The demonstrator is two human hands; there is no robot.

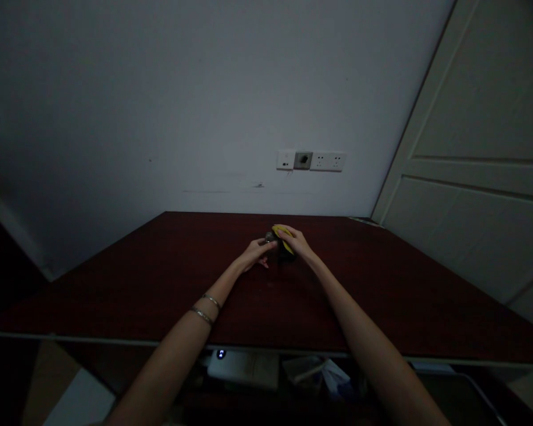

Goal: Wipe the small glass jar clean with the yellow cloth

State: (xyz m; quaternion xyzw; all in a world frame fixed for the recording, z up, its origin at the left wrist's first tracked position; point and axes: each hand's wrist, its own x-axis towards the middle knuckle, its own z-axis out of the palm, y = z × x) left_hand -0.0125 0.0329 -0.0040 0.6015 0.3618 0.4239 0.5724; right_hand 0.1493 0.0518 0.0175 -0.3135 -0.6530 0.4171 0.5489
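Observation:
Both my hands meet over the middle of the dark red-brown desk [195, 254]. My right hand [296, 241] is closed on a thin yellow cloth [288, 244], which lies against a small dark object [286, 255] under the palm. The fingers of my left hand [252, 254] pinch a small greyish, shiny piece [270, 236] right beside the cloth. Dim light hides whether the grey piece and the dark object are one thing. Two bracelets [203, 315] ring my left forearm.
Sockets [327, 161] sit on the wall behind the desk. A pale door [479, 177] borders the right side. Beneath the desk's front edge lie a white box-like device [244, 368] with a lit display and a crumpled white-blue packet [336, 378].

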